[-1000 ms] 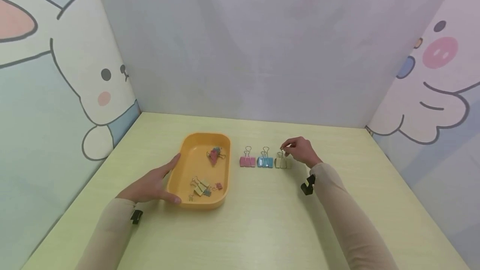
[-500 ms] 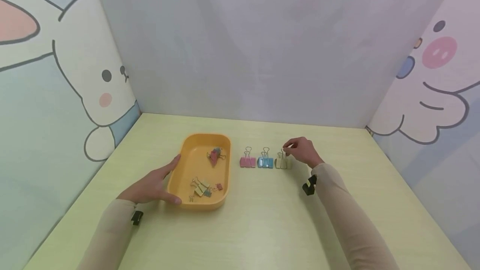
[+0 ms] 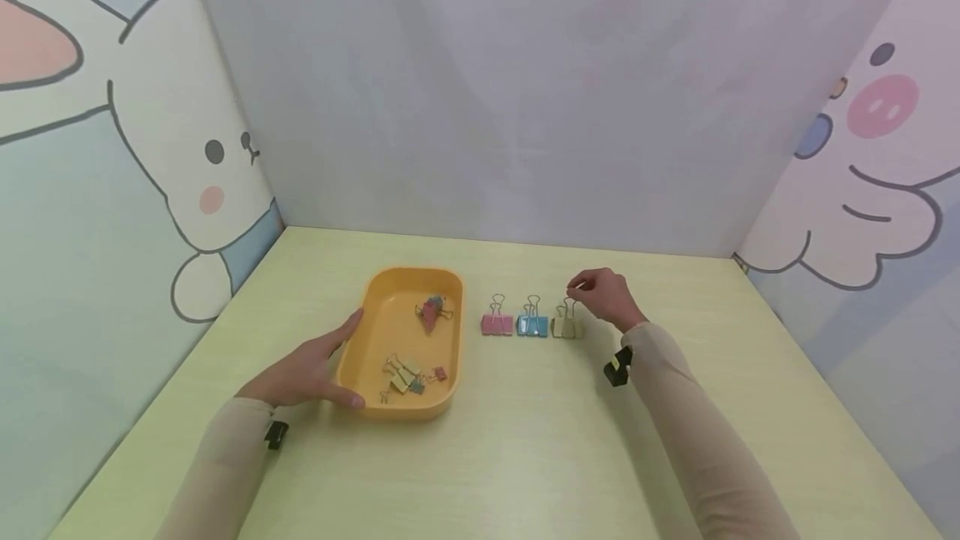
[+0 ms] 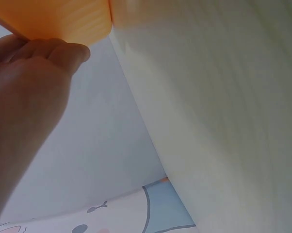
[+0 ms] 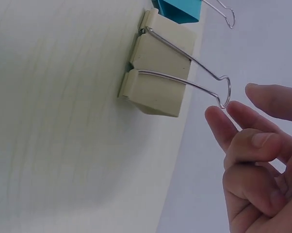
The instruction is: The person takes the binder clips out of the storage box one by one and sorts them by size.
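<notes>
Your left hand [image 3: 300,369] is bracing the left side of the yellow tray [image 3: 375,327], fingers spread, not clasping it; keep that pressure light. Your right hand [image 3: 606,298] is hovering by the wire handles [image 5: 194,60] of the cream clip [image 3: 567,328] at the row's right end, thumb and fingertips parted, holding nothing; I can't tell whether one is touching. Avoid snagging a loop. Small clips [image 3: 428,317] are lying in the tray; the pink clip [image 3: 497,324] and blue clip [image 3: 533,326] are standing just left, obstructing leftward sweeps.

Plain beige long sleeves on both arms, left sleeve [image 3: 217,465] and right sleeve [image 3: 701,436], plus little black wrist gadgets; right gadget [image 3: 622,374] has a yellow patch [image 3: 616,363].
</notes>
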The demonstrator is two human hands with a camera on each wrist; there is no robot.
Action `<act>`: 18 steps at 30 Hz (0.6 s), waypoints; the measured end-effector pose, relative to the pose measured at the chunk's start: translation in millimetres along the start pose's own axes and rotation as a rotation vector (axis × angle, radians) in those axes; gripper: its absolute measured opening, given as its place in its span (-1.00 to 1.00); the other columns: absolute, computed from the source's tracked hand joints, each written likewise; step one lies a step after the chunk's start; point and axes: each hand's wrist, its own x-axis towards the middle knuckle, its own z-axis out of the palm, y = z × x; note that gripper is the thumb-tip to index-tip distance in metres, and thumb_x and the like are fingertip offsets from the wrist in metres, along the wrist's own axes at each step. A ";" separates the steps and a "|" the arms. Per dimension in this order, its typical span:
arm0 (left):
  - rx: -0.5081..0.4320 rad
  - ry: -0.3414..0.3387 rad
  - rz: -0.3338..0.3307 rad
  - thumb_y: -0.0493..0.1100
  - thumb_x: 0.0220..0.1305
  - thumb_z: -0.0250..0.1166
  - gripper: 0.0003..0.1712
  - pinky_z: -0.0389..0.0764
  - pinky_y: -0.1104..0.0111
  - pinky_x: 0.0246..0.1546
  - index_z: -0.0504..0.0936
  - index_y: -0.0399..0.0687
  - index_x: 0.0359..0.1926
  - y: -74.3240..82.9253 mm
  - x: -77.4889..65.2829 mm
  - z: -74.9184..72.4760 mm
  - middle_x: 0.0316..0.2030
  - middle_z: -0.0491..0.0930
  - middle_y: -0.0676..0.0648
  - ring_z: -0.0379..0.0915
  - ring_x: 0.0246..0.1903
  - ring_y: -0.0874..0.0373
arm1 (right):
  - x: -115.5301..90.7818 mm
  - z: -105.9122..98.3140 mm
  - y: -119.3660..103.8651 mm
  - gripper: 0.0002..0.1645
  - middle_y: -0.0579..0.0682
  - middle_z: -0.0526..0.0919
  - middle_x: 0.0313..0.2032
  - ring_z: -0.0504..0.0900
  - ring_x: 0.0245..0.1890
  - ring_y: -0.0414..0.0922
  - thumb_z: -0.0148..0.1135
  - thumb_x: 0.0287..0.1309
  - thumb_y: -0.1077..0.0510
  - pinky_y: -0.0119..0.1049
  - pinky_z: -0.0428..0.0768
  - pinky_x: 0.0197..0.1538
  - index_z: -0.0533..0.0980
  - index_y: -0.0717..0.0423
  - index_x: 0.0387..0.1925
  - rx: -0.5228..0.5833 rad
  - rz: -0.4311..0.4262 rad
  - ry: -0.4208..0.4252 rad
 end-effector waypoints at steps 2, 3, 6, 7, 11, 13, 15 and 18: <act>0.005 0.001 -0.004 0.11 -0.21 0.67 0.56 0.21 -0.32 0.40 -0.20 -0.13 0.61 0.0 0.4 0.3 0.57 -0.03 -0.34 -0.03 0.52 -0.39 | 0.5 -0.1 -3.3 -0.71 0.17 0.78 -0.19 0.68 -0.22 0.00 0.23 0.30 0.07 -0.32 0.54 -0.31 0.70 0.15 -0.09 -0.014 -0.020 0.020; 0.006 0.000 -0.008 0.11 -0.21 0.66 0.56 0.21 -0.32 0.40 -0.21 -0.12 0.61 -0.1 0.7 0.5 0.57 -0.03 -0.34 -0.03 0.52 -0.39 | 0.9 0.1 -5.2 -0.72 0.17 0.78 -0.20 0.69 -0.22 0.01 0.23 0.30 0.07 -0.31 0.54 -0.30 0.70 0.15 -0.11 -0.017 -0.031 0.032; 0.007 0.001 -0.011 0.13 -0.21 0.66 0.56 0.21 -0.31 0.40 -0.20 -0.11 0.61 -0.1 1.7 0.9 0.57 -0.02 -0.33 -0.02 0.52 -0.38 | 1.7 2.0 -10.3 -0.74 0.17 0.78 -0.22 0.69 -0.22 0.04 0.23 0.30 0.08 -0.28 0.55 -0.26 0.70 0.16 -0.14 -0.019 -0.060 0.063; 0.008 0.001 -0.010 0.13 -0.21 0.66 0.56 0.22 -0.30 0.40 -0.21 -0.11 0.61 -0.2 2.1 1.1 0.57 -0.02 -0.33 -0.02 0.52 -0.38 | 1.9 3.0 -11.9 -0.75 0.16 0.78 -0.23 0.68 -0.22 0.05 0.24 0.30 0.09 -0.27 0.55 -0.25 0.70 0.16 -0.15 -0.019 -0.067 0.074; 0.002 0.003 -0.004 0.12 -0.22 0.66 0.56 0.24 -0.29 0.40 -0.20 -0.11 0.61 -0.1 3.5 1.6 0.57 -0.01 -0.32 0.01 0.52 -0.37 | 3.4 8.7 -17.5 -0.77 0.15 0.79 -0.25 0.67 -0.22 0.06 0.24 0.30 0.11 -0.25 0.55 -0.23 0.71 0.15 -0.18 -0.014 -0.098 0.107; 0.004 0.005 -0.002 0.12 -0.22 0.66 0.55 0.24 -0.29 0.40 -0.19 -0.12 0.61 0.0 3.9 1.9 0.57 0.00 -0.32 0.02 0.51 -0.37 | 3.3 11.3 -22.4 -0.78 0.15 0.79 -0.25 0.66 -0.22 0.06 0.25 0.30 0.11 -0.24 0.55 -0.22 0.71 0.14 -0.18 -0.008 -0.111 0.115; 0.007 0.007 -0.001 0.12 -0.22 0.66 0.55 0.25 -0.29 0.40 -0.18 -0.14 0.61 0.1 3.8 2.3 0.56 0.01 -0.33 0.02 0.51 -0.37 | 2.7 14.2 -29.4 -0.79 0.13 0.78 -0.24 0.66 -0.21 0.05 0.25 0.31 0.10 -0.23 0.55 -0.21 0.71 0.12 -0.17 0.000 -0.121 0.119; 0.008 0.003 -0.007 0.13 -0.21 0.66 0.55 0.25 -0.29 0.40 -0.18 -0.13 0.61 0.2 3.3 3.0 0.57 0.00 -0.32 0.01 0.52 -0.37 | 0.9 18.7 -44.0 -0.79 0.12 0.78 -0.23 0.65 -0.20 0.03 0.25 0.32 0.10 -0.21 0.55 -0.19 0.70 0.10 -0.16 0.017 -0.145 0.107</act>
